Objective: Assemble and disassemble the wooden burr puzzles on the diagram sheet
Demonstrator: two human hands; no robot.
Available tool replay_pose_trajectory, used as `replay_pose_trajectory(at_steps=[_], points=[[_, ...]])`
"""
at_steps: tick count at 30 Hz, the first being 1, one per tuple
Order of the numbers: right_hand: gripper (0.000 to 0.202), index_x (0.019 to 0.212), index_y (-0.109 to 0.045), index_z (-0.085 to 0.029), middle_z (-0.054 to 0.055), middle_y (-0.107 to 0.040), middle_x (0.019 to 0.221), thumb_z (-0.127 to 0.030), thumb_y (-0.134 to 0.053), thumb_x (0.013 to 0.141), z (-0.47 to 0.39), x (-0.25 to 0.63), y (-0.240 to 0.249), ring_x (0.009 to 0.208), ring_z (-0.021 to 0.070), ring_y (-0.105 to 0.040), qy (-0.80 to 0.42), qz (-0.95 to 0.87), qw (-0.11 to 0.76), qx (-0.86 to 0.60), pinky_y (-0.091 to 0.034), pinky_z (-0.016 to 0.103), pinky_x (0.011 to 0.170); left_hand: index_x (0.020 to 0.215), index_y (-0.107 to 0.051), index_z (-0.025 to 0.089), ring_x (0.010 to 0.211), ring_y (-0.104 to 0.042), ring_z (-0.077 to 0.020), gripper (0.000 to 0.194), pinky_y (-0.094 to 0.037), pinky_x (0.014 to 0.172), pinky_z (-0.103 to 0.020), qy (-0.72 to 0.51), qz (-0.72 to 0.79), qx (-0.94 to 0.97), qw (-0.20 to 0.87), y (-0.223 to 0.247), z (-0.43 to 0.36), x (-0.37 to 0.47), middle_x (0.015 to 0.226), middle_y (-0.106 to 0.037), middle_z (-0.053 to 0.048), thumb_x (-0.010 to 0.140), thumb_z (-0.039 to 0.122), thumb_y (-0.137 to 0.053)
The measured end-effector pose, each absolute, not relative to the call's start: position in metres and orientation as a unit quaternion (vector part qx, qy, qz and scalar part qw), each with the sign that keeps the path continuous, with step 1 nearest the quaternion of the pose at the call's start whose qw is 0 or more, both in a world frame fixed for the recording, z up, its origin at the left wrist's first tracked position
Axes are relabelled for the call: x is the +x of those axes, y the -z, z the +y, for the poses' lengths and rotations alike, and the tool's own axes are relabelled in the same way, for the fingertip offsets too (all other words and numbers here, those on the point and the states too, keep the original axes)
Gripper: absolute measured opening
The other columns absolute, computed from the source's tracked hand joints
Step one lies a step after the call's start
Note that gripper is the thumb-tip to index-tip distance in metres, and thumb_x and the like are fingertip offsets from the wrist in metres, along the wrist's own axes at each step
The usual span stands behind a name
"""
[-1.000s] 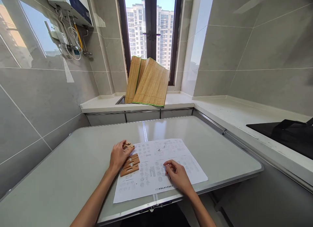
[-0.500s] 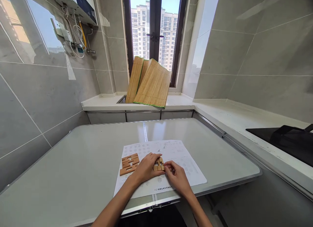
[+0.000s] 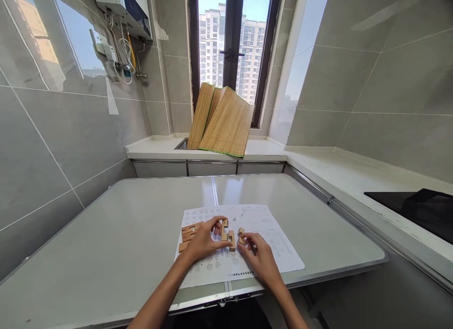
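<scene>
My left hand [image 3: 205,239] is curved around a notched wooden puzzle piece [image 3: 224,231], its index finger at the top end. Its thumb touches a second notched wooden piece [image 3: 231,240] just to the right. Between the fingertips of my right hand [image 3: 260,258] is a third notched wooden piece [image 3: 241,231], partly covered by the fingers. Several flat slotted wooden boards [image 3: 189,229] lie to the left, partly behind my left hand. All of this is over a printed paper sheet [image 3: 283,258] with small diagrams.
The sheet lies on a pale folding table [image 3: 141,234] with a central seam. Behind it a folded bamboo mat [image 3: 226,123] leans at the window on a white counter [image 3: 276,152]. A black bag [image 3: 421,204] rests on the right-hand counter.
The notched pieces, close together before, now stand apart. My right hand has drawn one piece away to the right. The whole view has shifted slightly.
</scene>
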State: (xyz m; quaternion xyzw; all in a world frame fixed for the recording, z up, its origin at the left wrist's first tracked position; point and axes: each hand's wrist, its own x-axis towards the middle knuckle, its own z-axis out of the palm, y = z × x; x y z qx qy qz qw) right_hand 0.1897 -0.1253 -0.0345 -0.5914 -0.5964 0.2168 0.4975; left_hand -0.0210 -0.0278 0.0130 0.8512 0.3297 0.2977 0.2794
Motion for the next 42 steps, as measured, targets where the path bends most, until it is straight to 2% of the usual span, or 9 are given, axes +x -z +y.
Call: replay_pose_trajectory(at_steps=[4,8,16,22,27,31,35,38,42], points=[[0.045,0.119,-0.065,-0.021,0.011,-0.073,0.108,-0.057,-0.061,0.092,-0.126,0.191,0.033,0.084,0.0242,-0.069,-0.298,-0.54,0.547,-0.567,-0.051,0.031,0.068,0.133,-0.054,0.03,0.08,-0.057,-0.0167,0.067,-0.049,0.082,-0.032,-0.323,0.324,0.828,0.324,-0.016,-0.034,-0.016,0.091,-0.062,0.003,0.075,0.042,-0.084],[0.048,0.125,-0.058,-0.022,0.012,-0.073,0.113,-0.058,-0.059,0.094,-0.129,0.19,0.03,0.087,0.0239,-0.072,-0.351,-0.526,0.558,-0.537,-0.053,0.032,0.072,0.136,-0.053,0.03,0.079,-0.058,-0.0163,0.068,-0.051,0.081,-0.031,-0.32,0.32,0.824,0.34,-0.012,-0.036,-0.013,0.092,-0.063,0.002,0.075,0.037,-0.083],[0.049,0.127,-0.056,-0.021,0.013,-0.072,0.114,-0.059,-0.054,0.096,-0.129,0.19,0.029,0.08,0.0199,-0.07,-0.367,-0.523,0.575,-0.511,-0.051,0.028,0.065,0.139,-0.048,0.029,0.074,-0.06,-0.0148,0.068,-0.05,0.078,-0.031,-0.316,0.332,0.826,0.328,-0.001,-0.039,-0.006,0.095,-0.066,0.002,0.079,0.036,-0.079],[0.052,0.131,-0.052,-0.021,0.013,-0.073,0.113,-0.058,-0.056,0.095,-0.128,0.191,0.03,0.077,0.0199,-0.068,-0.383,-0.521,0.591,-0.482,-0.053,0.032,0.071,0.139,-0.046,0.029,0.076,-0.062,-0.0167,0.069,-0.048,0.073,-0.03,-0.305,0.345,0.84,0.286,0.002,-0.045,-0.004,0.093,-0.066,0.002,0.08,0.041,-0.079],[0.048,0.12,-0.065,-0.019,0.013,-0.074,0.113,-0.057,-0.062,0.092,-0.132,0.191,0.022,0.092,0.0255,-0.068,-0.365,-0.543,0.558,-0.511,-0.054,0.035,0.081,0.142,-0.045,0.029,0.075,-0.062,-0.0179,0.066,-0.048,0.071,-0.03,-0.309,0.345,0.847,0.259,0.001,-0.048,-0.004,0.086,-0.064,0.003,0.084,0.041,-0.075],[0.038,0.114,-0.074,-0.023,0.01,-0.073,0.112,-0.052,-0.065,0.092,-0.134,0.191,0.016,0.096,0.0251,-0.067,-0.329,-0.591,0.543,-0.498,-0.053,0.033,0.08,0.143,-0.046,0.032,0.084,-0.064,-0.0191,0.066,-0.051,0.078,-0.031,-0.312,0.328,0.853,0.26,0.0,-0.05,-0.004,0.1,-0.068,0.0,0.084,0.033,-0.074],[0.03,0.111,-0.077,-0.027,0.01,-0.064,0.13,-0.046,-0.068,0.09,-0.135,0.191,0.013,0.104,0.0251,-0.065,-0.309,-0.615,0.545,-0.479,-0.053,0.032,0.078,0.143,-0.047,0.033,0.089,-0.065,-0.0185,0.066,-0.053,0.084,-0.032,-0.31,0.301,0.861,0.27,0.0,-0.052,-0.003,0.107,-0.069,-0.001,0.082,0.018,-0.069],[0.026,0.107,-0.079,-0.029,0.009,-0.06,0.14,-0.045,-0.071,0.088,-0.136,0.19,0.011,0.108,0.0268,-0.064,-0.315,-0.629,0.527,-0.477,-0.053,0.036,0.087,0.143,-0.049,0.032,0.086,-0.064,-0.0176,0.07,-0.053,0.084,-0.033,-0.303,0.275,0.875,0.259,0.0,-0.052,-0.004,0.108,-0.07,-0.001,0.078,0.01,-0.062],[0.029,0.108,-0.078,-0.028,0.009,-0.07,0.126,-0.047,-0.07,0.088,-0.137,0.189,0.01,0.115,0.0303,-0.062,-0.327,-0.634,0.527,-0.462,-0.05,0.042,0.099,0.141,-0.052,0.031,0.085,-0.064,-0.0181,0.064,-0.053,0.081,-0.032,-0.299,0.265,0.882,0.25,-0.001,-0.053,-0.005,0.1,-0.071,-0.001,0.08,0.014,-0.063]])
